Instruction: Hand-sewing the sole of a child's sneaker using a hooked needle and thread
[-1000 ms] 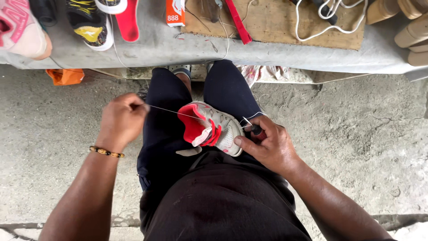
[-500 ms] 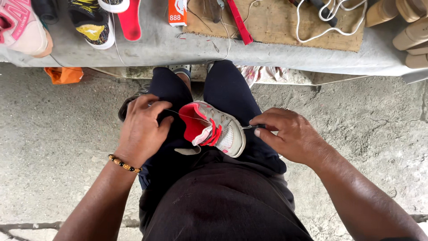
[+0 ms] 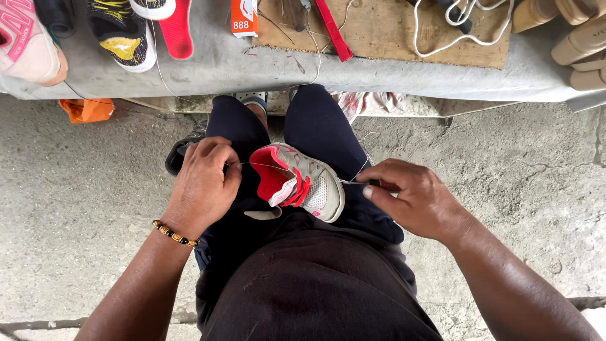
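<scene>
While my lap holds the small grey-and-red shoe [image 3: 298,183] at centre, my left hand [image 3: 203,183] at nine o'clock is closed on a thin thread [image 3: 262,165]; my right hand [image 3: 410,196] at three o'clock pinches a slim tool [image 3: 353,182] at the sole edge. At twelve o'clock: grey bench [image 3: 221,66], wooden board [image 3: 385,31], red tool [image 3: 333,28], white cord [image 3: 454,28]. At eleven: black-and-yellow shoe [image 3: 123,35], pink shoe [image 3: 28,44], cut off. My knees hide the bench underside; the tool's tip is too fine to make out.
</scene>
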